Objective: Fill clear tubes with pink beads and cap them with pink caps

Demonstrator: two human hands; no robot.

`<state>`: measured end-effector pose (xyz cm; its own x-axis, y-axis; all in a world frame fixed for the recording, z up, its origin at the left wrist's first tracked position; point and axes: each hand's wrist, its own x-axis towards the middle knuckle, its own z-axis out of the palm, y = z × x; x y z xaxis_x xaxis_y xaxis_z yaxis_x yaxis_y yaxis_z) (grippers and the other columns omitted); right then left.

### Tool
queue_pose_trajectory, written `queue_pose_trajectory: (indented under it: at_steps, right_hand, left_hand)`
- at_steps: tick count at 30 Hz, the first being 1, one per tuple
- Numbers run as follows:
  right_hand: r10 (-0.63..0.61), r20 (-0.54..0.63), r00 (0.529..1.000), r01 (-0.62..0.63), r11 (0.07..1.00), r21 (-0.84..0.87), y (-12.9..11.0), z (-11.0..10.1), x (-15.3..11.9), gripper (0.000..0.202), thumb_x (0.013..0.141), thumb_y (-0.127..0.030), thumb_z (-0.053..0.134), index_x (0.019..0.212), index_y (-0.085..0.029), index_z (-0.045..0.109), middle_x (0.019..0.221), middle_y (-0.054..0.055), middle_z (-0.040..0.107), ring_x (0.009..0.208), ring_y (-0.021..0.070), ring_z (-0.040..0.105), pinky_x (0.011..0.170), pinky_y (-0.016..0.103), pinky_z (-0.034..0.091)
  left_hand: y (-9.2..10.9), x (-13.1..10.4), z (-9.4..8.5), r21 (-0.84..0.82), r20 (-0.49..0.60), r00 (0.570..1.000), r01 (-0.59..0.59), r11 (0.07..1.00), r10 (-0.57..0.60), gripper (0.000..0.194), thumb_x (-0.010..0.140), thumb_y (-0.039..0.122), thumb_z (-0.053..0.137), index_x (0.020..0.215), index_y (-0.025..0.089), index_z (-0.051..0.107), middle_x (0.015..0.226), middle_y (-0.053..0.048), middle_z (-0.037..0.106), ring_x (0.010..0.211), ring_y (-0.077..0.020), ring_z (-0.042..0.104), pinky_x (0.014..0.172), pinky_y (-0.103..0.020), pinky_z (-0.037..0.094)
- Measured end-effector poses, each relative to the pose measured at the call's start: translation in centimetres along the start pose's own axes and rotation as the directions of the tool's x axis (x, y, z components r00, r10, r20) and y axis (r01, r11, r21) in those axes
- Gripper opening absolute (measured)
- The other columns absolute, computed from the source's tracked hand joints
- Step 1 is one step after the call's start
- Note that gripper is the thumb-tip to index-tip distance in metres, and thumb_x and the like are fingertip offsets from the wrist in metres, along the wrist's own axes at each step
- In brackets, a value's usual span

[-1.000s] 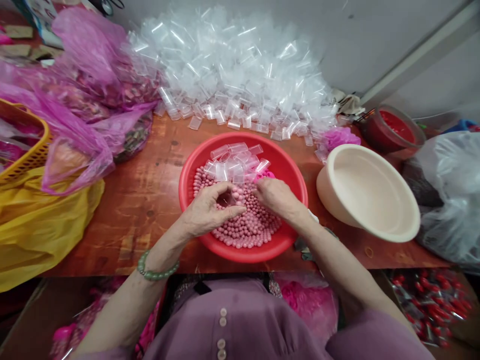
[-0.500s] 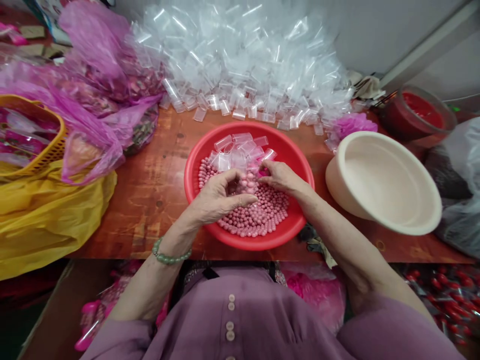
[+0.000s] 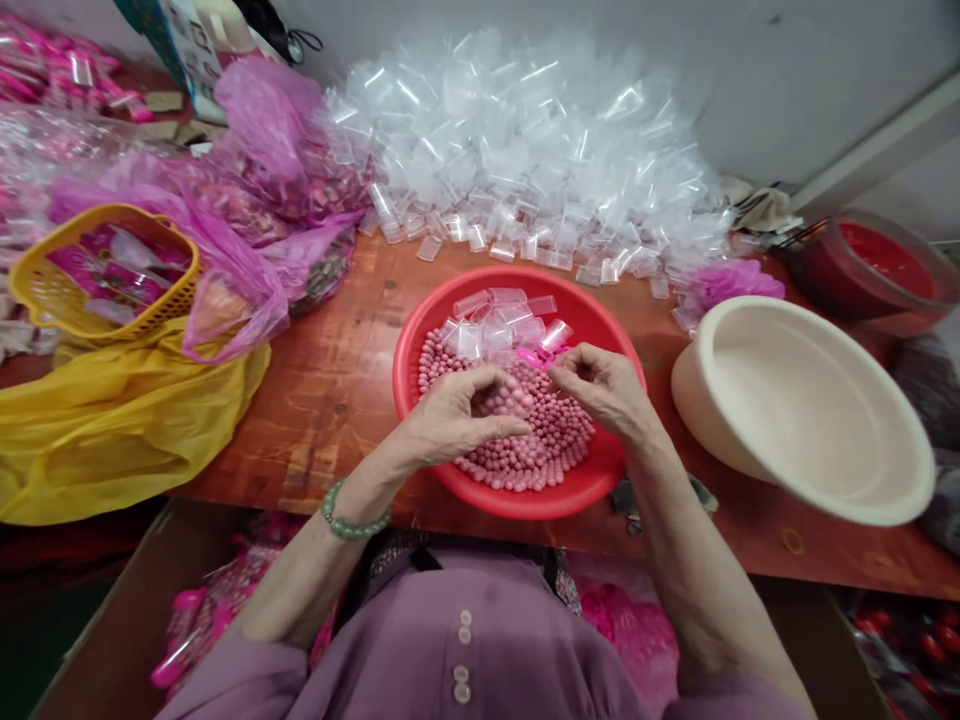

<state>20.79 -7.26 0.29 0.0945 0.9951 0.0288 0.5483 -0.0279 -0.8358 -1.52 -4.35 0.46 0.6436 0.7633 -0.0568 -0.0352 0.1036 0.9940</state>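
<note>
1. Left hand (image 3: 461, 415): fingers and thumb in a loose C around a clear plastic tube (image 3: 508, 398) with pink beads showing through, above the red basin (image 3: 525, 506).
2. Right hand (image 3: 606, 390): fingertips nearly pinched just beside it; too small to tell if they hold anything.
3. Tube: likely light, stiff, slick; grip gently by the side walls.
4. Loose pink beads (image 3: 562, 435) in basin: probably hard, prone to roll; pinch with fingertips.
5. Basin sits on worktop (image 3: 330, 370), cream basin (image 3: 709, 435) near.
</note>
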Motion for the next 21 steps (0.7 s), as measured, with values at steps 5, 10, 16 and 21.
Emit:
queue_pose_trajectory:
  at_steps: [5,10,16,21]
  right_hand:
    - [0.075,-0.035,0.997,-0.054,0.915,0.400,-0.9,0.9,-0.6,0.033,0.067,-0.039,0.083,0.082,-0.021,0.060,0.075,-0.002,0.063,0.066,0.0119,0.059,0.062,0.026,0.051]
    - [0.095,0.000,0.996,-0.082,0.860,0.503,-1.6,1.2,-1.0,0.034,0.066,-0.040,0.086,0.089,-0.021,0.070,0.081,0.000,0.070,0.069,0.0119,0.064,0.068,0.027,0.056]
    - [0.032,0.053,0.998,-0.054,0.880,0.472,-1.1,1.6,-1.3,0.030,0.068,-0.037,0.086,0.091,-0.021,0.075,0.085,0.001,0.074,0.076,0.0135,0.067,0.073,0.029,0.058]
    - [0.030,-0.013,0.999,-0.021,0.884,0.467,-1.5,2.0,-1.3,0.026,0.069,-0.034,0.086,0.090,-0.022,0.076,0.081,0.000,0.075,0.073,0.0126,0.068,0.075,0.029,0.059]
  left_hand:
    - [-0.1,0.4,0.1,-0.034,-0.039,0.999,0.003,0.999,-0.004,0.033,0.065,0.033,0.084,0.080,0.015,0.060,0.069,0.004,0.054,0.065,-0.0086,0.046,0.062,-0.023,0.038]
    - [0.0,0.6,-0.5,-0.112,-0.089,0.995,0.041,0.993,-0.051,0.031,0.064,0.032,0.083,0.078,0.014,0.062,0.069,0.004,0.057,0.064,-0.0083,0.049,0.065,-0.024,0.042]
    - [-0.1,1.1,-0.8,-0.188,-0.226,0.974,-0.032,0.982,-0.012,0.034,0.062,0.034,0.086,0.081,0.015,0.064,0.075,0.004,0.059,0.073,-0.0088,0.054,0.076,-0.025,0.045]
    - [-0.3,1.2,-0.7,-0.127,-0.220,0.975,0.016,0.992,-0.044,0.028,0.063,0.031,0.085,0.073,0.015,0.064,0.066,0.005,0.054,0.064,-0.0080,0.049,0.065,-0.023,0.041]
